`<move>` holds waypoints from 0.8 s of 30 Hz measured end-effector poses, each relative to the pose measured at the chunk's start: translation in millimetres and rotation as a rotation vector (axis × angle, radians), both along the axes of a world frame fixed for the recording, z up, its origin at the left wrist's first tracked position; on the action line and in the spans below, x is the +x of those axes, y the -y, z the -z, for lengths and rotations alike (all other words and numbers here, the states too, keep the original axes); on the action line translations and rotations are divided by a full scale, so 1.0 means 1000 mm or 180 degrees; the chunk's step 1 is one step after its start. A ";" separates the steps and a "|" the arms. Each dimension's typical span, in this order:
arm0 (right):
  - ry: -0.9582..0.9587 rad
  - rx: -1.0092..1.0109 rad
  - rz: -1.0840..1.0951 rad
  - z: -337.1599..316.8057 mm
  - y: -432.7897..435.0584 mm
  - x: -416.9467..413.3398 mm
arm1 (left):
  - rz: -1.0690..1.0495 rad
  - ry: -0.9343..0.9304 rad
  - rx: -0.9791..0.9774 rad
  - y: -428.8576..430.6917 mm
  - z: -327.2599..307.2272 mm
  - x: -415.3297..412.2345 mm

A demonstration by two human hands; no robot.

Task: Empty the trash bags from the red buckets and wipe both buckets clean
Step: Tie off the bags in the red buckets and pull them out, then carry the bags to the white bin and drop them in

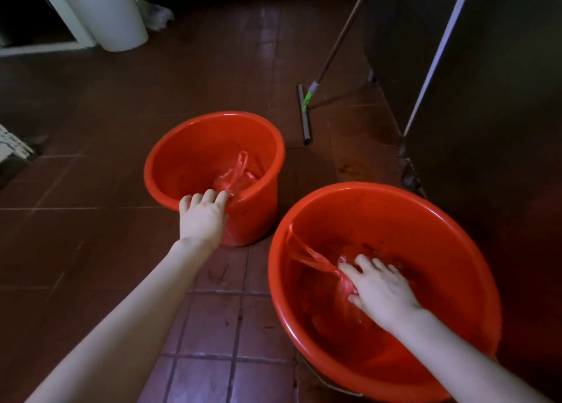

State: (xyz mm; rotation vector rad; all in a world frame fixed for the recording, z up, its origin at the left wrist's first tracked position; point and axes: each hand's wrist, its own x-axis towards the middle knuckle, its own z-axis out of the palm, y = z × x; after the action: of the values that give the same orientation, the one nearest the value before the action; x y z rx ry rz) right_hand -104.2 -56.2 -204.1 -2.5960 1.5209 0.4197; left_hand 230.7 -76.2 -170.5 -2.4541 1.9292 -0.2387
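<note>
Two red buckets stand on the tiled floor. The farther bucket (182, 147) holds a red plastic trash bag (235, 179) at its bottom. My left hand (202, 217) grips that bucket's near rim, fingers curled over the edge. The nearer, larger bucket (425, 220) sits to the right and holds another red trash bag (340, 290), one handle strip stretched up toward the bucket's left wall. My right hand (378, 287) is inside this bucket, fingers curled on the bag's gathered top.
A floor squeegee (305, 110) with a long handle leans by a dark metal cabinet (486, 98) on the right. A white bin (112, 13) stands at the back left. Brown floor tiles (91, 159) surround the buckets.
</note>
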 end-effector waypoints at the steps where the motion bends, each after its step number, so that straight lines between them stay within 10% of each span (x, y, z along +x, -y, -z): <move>1: -0.0104 -0.0005 -0.0040 0.002 0.000 0.002 | 0.0044 0.0116 0.0065 0.001 -0.001 0.001; 17: -0.0077 -0.0122 -0.0078 0.000 0.026 0.004 | 0.1165 -0.0521 0.1199 -0.131 -0.040 0.007; 21: 0.0034 -0.0106 -0.0110 -0.008 0.022 0.010 | 0.0679 -0.1999 0.1181 -0.106 -0.040 0.019; 24: 0.0054 -0.0091 -0.0148 -0.012 0.017 0.011 | 0.0037 -0.1329 0.0813 -0.072 -0.003 0.020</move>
State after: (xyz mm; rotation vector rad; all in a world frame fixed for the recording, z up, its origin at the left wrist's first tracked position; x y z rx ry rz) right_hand -93.4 -73.1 -192.3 -2.6542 1.4746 0.3822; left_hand 250.9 -4.0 -167.9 -2.4621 1.9554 0.5293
